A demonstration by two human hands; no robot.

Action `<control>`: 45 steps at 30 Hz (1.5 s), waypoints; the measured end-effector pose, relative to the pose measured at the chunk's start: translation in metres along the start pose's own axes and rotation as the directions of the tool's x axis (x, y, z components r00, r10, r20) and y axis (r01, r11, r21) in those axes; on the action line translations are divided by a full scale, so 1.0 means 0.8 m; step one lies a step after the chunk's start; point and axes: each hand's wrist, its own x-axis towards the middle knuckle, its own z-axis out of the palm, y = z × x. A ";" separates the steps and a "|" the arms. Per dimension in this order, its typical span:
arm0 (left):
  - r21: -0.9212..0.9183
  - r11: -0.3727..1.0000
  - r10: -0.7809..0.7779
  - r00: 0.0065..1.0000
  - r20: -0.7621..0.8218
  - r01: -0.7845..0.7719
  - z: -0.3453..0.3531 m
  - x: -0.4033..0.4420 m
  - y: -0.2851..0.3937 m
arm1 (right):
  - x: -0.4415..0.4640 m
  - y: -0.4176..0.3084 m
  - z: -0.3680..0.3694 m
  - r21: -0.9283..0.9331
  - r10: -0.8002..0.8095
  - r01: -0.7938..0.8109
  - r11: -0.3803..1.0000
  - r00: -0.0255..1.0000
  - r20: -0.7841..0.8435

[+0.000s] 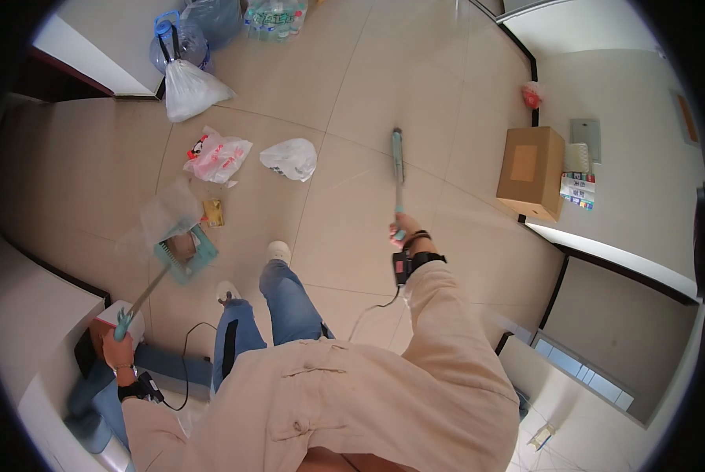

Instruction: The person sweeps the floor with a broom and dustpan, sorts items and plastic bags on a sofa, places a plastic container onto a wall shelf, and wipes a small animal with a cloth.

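My right hand is closed round the handle of a teal and grey broom, whose narrow head points away from me over the tiled floor. At the lower left, my left hand grips the handle of a teal dustpan. The dustpan rests near the floor with some brown litter in it, and a clear plastic bag lies over its far left side. A small yellow packet is just beyond the dustpan. Farther off lie a pink and white bag and a white bag.
Tied white bag, large water bottle and bottle pack stand at the upper left. Against the right wall sits a cardboard box with cartons beside it. A red bag is behind it. My shoes are below centre.
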 end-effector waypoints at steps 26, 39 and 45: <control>0.059 0.996 -0.072 0.997 0.026 0.070 -0.021 0.014 0.044 | 0.026 -0.132 0.264 -0.642 -0.473 0.478 0.599 0.858 0.198; -0.109 0.991 -0.078 0.997 -0.004 0.077 -0.006 0.026 -0.024 | -0.057 0.202 0.224 -0.885 -0.278 0.361 0.295 0.918 0.282; -0.170 0.985 -0.020 1.000 -0.002 0.020 0.001 0.038 -0.078 | -0.173 0.252 0.250 -0.613 -0.245 0.339 0.713 0.940 0.236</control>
